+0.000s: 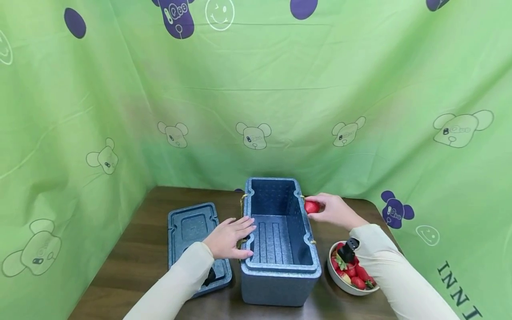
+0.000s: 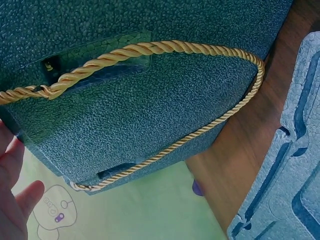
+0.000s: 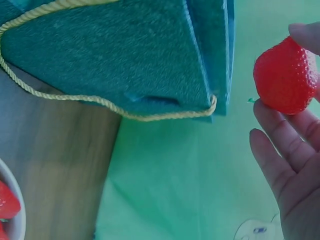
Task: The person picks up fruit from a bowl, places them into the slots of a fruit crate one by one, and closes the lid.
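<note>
A deep blue foam box point(image 1: 280, 289) with rope handles stands open-topped on the table. At its right rim, my right hand point(image 1: 334, 211) pinches a red strawberry point(image 1: 312, 207) between thumb and fingers; the same strawberry point(image 3: 285, 75) shows clearly in the right wrist view. My left hand point(image 1: 232, 238) lies with fingers spread at the box's left rim. Only part of the left hand point(image 2: 12, 185) shows in the left wrist view, beside the gold rope point(image 2: 175, 46). The visible floor of the box bears grooves, with nothing lying on it.
A white bowl point(image 1: 343, 286) of strawberries stands right of the box, partly covered by my right forearm. Left of the box the blue lid point(image 1: 194, 224) lies flat, partly under my left arm. Green printed cloth point(image 1: 256, 102) hangs behind the brown table point(image 1: 136, 249).
</note>
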The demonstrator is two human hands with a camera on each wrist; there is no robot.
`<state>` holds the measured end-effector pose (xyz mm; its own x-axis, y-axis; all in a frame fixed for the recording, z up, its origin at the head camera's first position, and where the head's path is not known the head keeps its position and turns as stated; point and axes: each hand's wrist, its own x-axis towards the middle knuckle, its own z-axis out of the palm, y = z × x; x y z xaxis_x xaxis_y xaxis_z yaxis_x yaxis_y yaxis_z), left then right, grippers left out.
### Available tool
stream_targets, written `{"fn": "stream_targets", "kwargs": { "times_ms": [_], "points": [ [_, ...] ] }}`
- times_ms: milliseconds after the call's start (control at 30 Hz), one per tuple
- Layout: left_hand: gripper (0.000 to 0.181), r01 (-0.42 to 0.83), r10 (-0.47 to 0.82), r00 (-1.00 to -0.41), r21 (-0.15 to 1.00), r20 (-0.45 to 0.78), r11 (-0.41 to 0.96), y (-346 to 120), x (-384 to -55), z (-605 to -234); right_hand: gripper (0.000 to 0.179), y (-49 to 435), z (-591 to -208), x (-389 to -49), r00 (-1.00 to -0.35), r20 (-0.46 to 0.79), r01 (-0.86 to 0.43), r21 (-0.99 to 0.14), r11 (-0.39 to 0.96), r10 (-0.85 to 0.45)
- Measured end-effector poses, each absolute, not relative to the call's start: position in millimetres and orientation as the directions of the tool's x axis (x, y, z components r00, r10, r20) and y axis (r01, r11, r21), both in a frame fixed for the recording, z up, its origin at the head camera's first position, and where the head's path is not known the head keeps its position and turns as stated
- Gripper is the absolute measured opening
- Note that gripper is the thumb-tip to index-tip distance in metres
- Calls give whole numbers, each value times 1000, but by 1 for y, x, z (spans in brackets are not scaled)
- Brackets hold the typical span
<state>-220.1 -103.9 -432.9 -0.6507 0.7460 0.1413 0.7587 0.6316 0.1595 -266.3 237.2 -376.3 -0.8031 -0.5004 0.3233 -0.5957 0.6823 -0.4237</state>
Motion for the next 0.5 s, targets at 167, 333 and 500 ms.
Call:
{"fn": "stream_targets", "kwargs": {
  "times_ms": [167,333,500],
  "points": [
    [69,764,750,-646,143,144,630,-104,-221,-433,44,219,-370,-278,-795,252,-605,-393,693,-551],
    [69,760,747,-650,146,142,634,-104,-220,-434,43,197,-364,-288,-781,165,-616,-366,698,-603],
    [69,754,741,-656,164,143,636,-104,-219,-433,42,173,-357,-296,-757,86,-635,-332,698,-648]
  ]
}}
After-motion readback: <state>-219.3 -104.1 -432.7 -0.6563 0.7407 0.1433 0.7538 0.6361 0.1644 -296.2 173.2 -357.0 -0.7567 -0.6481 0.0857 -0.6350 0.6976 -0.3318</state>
